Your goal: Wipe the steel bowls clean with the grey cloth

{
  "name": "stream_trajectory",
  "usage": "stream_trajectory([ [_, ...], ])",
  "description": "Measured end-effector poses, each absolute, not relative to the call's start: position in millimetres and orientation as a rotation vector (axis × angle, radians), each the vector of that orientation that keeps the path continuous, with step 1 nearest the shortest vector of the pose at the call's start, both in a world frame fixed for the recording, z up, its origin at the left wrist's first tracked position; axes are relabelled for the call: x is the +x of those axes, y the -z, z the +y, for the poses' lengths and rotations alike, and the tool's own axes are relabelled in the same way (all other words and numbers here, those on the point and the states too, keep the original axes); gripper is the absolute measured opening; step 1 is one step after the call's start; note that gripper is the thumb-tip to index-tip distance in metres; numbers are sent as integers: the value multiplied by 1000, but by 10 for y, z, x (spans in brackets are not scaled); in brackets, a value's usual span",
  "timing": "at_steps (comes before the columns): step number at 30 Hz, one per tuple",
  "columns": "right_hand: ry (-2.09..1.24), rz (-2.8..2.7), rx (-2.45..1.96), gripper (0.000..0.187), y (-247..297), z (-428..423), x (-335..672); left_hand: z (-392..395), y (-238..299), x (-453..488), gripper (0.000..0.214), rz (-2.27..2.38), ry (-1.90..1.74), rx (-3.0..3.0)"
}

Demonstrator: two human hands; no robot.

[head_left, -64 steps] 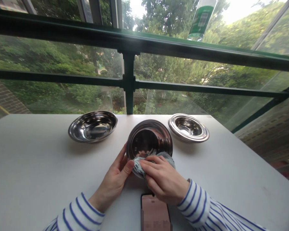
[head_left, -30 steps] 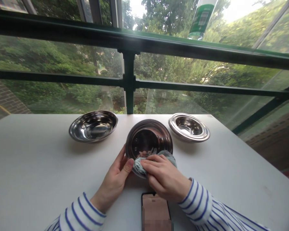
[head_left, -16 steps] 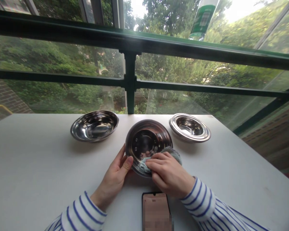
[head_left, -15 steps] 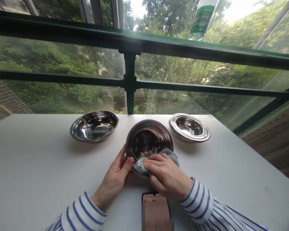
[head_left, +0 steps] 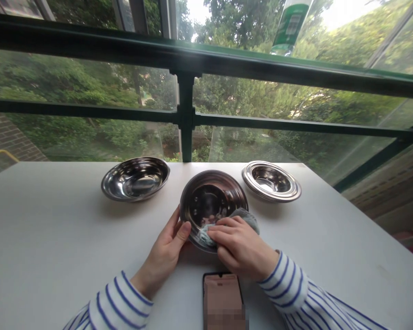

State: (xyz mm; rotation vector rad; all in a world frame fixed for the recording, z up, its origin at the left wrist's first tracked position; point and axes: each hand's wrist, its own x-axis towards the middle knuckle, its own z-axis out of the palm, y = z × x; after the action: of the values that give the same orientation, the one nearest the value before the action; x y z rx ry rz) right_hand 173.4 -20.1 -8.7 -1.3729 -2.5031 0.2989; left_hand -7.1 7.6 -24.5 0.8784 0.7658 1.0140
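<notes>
A shiny metal bowl (head_left: 211,195) is tilted toward me above the middle of the white table. My left hand (head_left: 163,250) grips its lower left rim, with the thumb over the edge and the fingers behind. In my right hand (head_left: 242,245) is a bunched grey-green cloth (head_left: 246,217), pressed against the bowl's lower inner wall. The fingers lie over the cloth and hide part of it, along with the bowl's lower right rim.
Another metal bowl (head_left: 136,178) stands at the back left of the table (head_left: 72,238). At the back right are nested metal bowls (head_left: 271,181). A phone (head_left: 223,298) lies at the near edge. Behind the table run green railings (head_left: 186,105) with a bottle (head_left: 291,27) above.
My right hand and the cloth have shifted slightly to the right along the bowl's inside. My left hand keeps its hold, and the bowl has barely moved.
</notes>
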Motion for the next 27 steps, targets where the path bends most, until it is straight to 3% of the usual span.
stream_trajectory([
  [4, -347, -2464, -1298, 32, 130, -227, 1608, 72, 259, -92, 65, 734, -1035, 940],
  [12, -253, -2536, -1484, 18, 29, -207, 1794, 97, 205, -84, 64, 760, -1033, 926],
  [19, -356, -2517, -1291, 37, 99, -225, 1603, 84, 251, -80, 60, 787, -1074, 1002],
  [27, -255, -2538, -1503, 17, 0, -225, 1813, 64, 185, -58, 64, 785, -1058, 931],
])
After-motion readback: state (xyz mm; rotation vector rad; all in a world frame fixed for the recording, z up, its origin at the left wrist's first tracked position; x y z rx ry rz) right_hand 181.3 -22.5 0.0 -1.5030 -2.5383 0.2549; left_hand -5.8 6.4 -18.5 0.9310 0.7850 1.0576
